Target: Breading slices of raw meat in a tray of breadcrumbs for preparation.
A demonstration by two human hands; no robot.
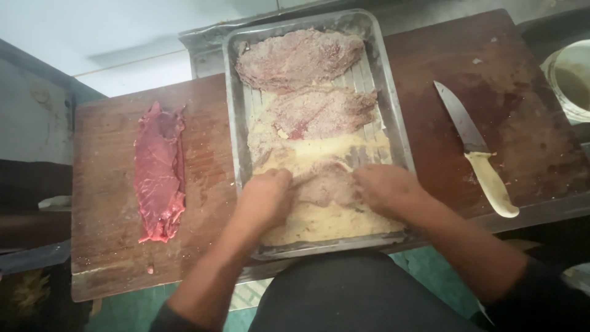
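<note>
A metal tray (pixel 393 117) holds pale breadcrumbs and three crumb-coated meat slices. My left hand (pixel 265 195) and my right hand (pixel 384 187) press down on the nearest coated slice (pixel 324 184), one hand at each end, fingers dusted with crumbs. Beyond it lie a second coated slice (pixel 319 112) in the middle and a third (pixel 298 58) at the far end of the tray. A raw red meat slice (pixel 160 172) lies lengthwise on the wooden board (pixel 104 203) to the left of the tray.
A knife (pixel 476 150) with a cream handle rests on the board right of the tray, blade pointing away. A pale bowl (pixel 571 80) stands at the far right edge. The board's front edge is close to my body.
</note>
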